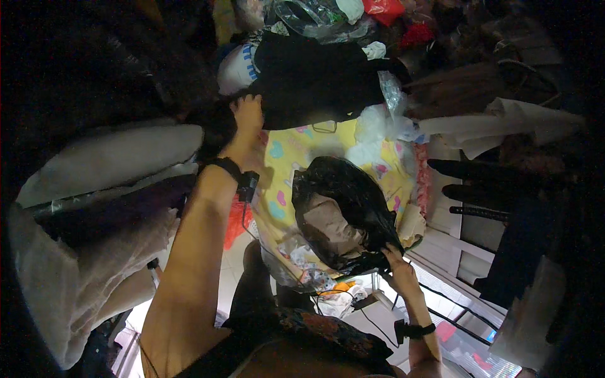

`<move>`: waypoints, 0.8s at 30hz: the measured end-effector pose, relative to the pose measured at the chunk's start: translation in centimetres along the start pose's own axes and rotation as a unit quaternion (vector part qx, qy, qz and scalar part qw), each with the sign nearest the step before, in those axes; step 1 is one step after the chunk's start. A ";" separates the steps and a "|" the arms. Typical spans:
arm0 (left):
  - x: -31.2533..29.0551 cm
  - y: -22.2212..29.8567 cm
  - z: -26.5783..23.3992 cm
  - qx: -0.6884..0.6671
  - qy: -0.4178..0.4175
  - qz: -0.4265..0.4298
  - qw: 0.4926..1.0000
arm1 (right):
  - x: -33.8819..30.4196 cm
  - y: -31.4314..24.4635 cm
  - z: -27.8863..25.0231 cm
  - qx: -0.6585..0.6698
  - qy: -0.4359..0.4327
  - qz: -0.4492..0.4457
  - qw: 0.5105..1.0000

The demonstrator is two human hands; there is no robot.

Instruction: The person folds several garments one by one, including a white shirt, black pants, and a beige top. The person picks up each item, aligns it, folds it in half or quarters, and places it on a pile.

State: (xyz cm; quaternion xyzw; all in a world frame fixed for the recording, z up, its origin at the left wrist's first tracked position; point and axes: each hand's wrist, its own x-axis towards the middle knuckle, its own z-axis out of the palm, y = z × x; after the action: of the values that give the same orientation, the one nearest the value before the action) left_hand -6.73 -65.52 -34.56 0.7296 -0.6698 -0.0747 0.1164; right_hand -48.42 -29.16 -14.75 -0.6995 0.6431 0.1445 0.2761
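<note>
My left hand (247,114) reaches forward to the left edge of a spread black cloth (315,82), its fingers bent and closed on the fabric. Nearer to me, a black plastic bag (353,189) lies with its mouth open. Something greyish-brown (328,220) shows in the mouth; I cannot tell whether it is the bag's contents or its lining. At the bag's near right edge, my right hand (400,272) pinches the plastic rim. Under the bag and the cloth is a yellow patterned sheet (277,164) with coloured hearts.
Clear plastic wrapping (372,132) lies right of the yellow sheet. A white bundle with blue marks (236,69) sits beyond my left hand. Covered garments (113,164) hang on the left, and dark clothes (517,233) on the right. Red and clear bags (384,9) are heaped at the far end.
</note>
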 end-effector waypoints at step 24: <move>-27.0 5.5 -18.1 -0.541 -0.524 0.141 0.643 | 9.6 -10.5 -2.6 0.771 0.088 -0.012 0.631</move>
State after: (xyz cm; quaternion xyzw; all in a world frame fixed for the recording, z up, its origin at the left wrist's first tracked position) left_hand -9.70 -37.78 -16.96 0.2724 -0.5537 -0.7763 0.1292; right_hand -37.28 -38.31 -15.88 -0.2488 0.5325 -0.4694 0.6589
